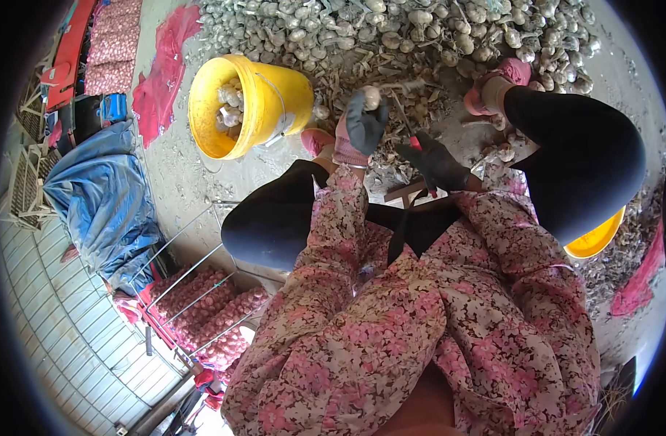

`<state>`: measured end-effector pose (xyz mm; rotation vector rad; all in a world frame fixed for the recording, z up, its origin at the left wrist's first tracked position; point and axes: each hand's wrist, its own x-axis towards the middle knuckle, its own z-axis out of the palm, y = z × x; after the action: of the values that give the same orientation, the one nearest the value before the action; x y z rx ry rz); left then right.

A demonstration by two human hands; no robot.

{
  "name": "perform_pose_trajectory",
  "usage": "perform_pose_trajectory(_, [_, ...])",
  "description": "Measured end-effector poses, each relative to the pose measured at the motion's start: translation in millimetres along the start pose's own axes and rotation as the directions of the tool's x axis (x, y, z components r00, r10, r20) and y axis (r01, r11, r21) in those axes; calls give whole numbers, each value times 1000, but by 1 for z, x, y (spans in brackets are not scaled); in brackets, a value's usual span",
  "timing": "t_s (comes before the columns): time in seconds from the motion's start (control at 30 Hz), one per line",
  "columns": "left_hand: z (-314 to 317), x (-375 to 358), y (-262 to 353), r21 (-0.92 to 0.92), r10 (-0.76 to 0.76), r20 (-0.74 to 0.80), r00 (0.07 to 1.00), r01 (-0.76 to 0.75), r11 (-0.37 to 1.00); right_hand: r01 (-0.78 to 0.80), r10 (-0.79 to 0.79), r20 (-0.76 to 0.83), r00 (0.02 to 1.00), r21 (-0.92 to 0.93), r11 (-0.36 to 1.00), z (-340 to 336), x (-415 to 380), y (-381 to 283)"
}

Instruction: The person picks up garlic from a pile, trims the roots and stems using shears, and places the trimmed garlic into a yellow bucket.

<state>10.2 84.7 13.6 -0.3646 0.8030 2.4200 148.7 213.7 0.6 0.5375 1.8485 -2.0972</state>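
My left hand (366,127), in a dark-palmed glove with a pink cuff, has its fingers closed around a pale garlic bulb (371,97). Just to the right, my right hand (440,167) in a dark glove grips a red-handled tool with a long, thin metal shaft (401,115). The shaft points up and away, close beside the bulb. Dry garlic stalks and peelings (420,102) litter the ground beneath both hands. Left of my left hand, a yellow bucket (293,94) leans toward the left with several garlic bulbs (230,103) inside.
A large heap of garlic (420,29) spreads across the far side. My bent knees flank the work area. A second yellow bucket (598,234) is partly hidden by my right leg. At left are a blue tarp (107,196), a metal frame and red net sacks (202,309).
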Motion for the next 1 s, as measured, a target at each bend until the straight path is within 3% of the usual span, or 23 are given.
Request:
perform_pose_trajectory(0.1, [4,-9,0,285,-206,-11,978,201,937,21,-18,-58,998,52,998,-1,12,1])
perform_pose_trajectory(0.13, [6,-10,3,282,-212,-17,977,209,937,12,-9,-60,998,54,998,1,11,-1])
perform_pose_trajectory(0.17, [8,-9,7,597,-135,78,988,62,799,-116,132,-40,990,264,958,2,10,-3])
perform_pose_trajectory(0.2, [10,-9,11,824,-89,193,977,-112,556,-237,261,12,965,456,858,3,12,-6])
perform_pose_trajectory(0.23, [7,-8,8,295,-49,76,996,24,955,-243,261,22,965,450,859,1,16,-6])
perform_pose_trajectory(0.27, [-9,-2,12,292,-37,69,997,16,956,-256,286,45,957,590,765,-4,19,-4])
perform_pose_trajectory(0.3, [-18,2,21,57,-13,-23,1000,14,998,-268,310,75,948,713,648,-8,22,-3])
perform_pose_trajectory(0.33, [-28,6,31,-179,-8,-115,993,-12,984,-280,312,90,946,709,647,-10,26,-2])
perform_pose_trajectory(0.37, [-39,6,41,-146,-46,-260,965,8,989,-312,388,52,920,697,645,-11,30,-1])
perform_pose_trajectory(0.4, [-102,26,52,353,107,-159,982,-44,935,-343,462,10,887,684,644,-13,33,-1])
perform_pose_trajectory(0.43, [-163,46,62,933,261,-48,964,-50,357,-392,499,9,867,632,668,-11,37,5])
perform_pose_trajectory(0.47, [-222,65,73,990,401,60,914,-2,-142,-403,505,14,863,624,670,-8,38,3])
perform_pose_trajectory(0.5, [-190,53,79,867,426,133,895,103,-487,-398,502,11,865,625,672,-3,37,-2])
perform_pose_trajectory(0.53, [-220,65,89,872,427,121,896,109,-476,-391,499,4,867,627,674,0,36,-5])
perform_pose_trajectory(0.6, [-295,107,99,977,263,-211,942,204,54,-414,496,-5,868,543,731,1,38,-4])
perform_pose_trajectory(0.63, [-241,103,97,507,151,-746,648,406,760,-424,483,-14,875,460,780,-2,43,0])
perform_pose_trajectory(0.67, [-214,107,92,457,110,-723,682,352,817,-398,442,18,897,470,788,-3,50,16])
perform_pose_trajectory(0.73, [-233,131,88,487,140,-715,684,344,803,-370,434,-81,897,396,840,-5,64,26])
perform_pose_trajectory(0.87, [-281,172,76,781,453,-583,675,310,543,-330,392,-207,896,278,902,-15,104,8])
perform_pose_trajectory(0.93, [-278,165,66,885,602,-427,674,176,430,-408,444,-157,882,218,887,-20,132,2])
perform_pose_trajectory(1.0, [-220,136,55,557,352,-577,737,40,830,-430,463,-141,875,215,877,-21,158,-7])
